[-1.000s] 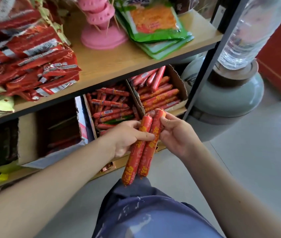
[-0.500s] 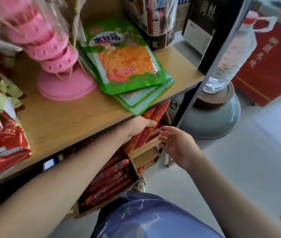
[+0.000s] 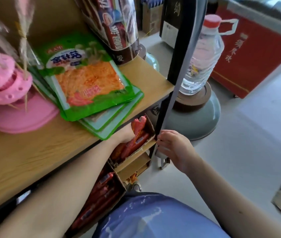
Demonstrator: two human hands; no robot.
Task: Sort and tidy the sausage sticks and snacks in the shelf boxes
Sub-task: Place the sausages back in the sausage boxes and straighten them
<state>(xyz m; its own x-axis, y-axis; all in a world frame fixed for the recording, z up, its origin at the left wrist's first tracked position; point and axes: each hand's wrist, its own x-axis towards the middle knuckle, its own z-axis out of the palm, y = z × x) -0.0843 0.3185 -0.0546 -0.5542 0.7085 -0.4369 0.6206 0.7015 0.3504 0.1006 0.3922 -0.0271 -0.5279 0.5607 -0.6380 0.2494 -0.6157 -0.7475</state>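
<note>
Fingers of the left hand (image 3: 124, 134) vanish under the shelf (image 3: 33, 152) edge beside the sausage sticks (image 3: 139, 127) in the right-hand box (image 3: 136, 154), centre frame — grip can't be told; right hand (image 3: 175, 148) loosely curled, empty, by the post (image 3: 168, 107). Best lay sticks flat, parallel — wooden shelf, pale floor (image 3: 239, 152) beyond

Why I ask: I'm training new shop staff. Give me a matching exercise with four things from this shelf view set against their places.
Things
1. green snack packets
2. water bottle
3. sausage sticks
4. pink stand

Places
A. in the cardboard box under the shelf board
B. on the brown lid of the round grey pot beside the shelf
C. stacked on the shelf board, toward its right end
D. on the shelf board, at its left

Pairs: 1-C, 2-B, 3-A, 4-D
</note>
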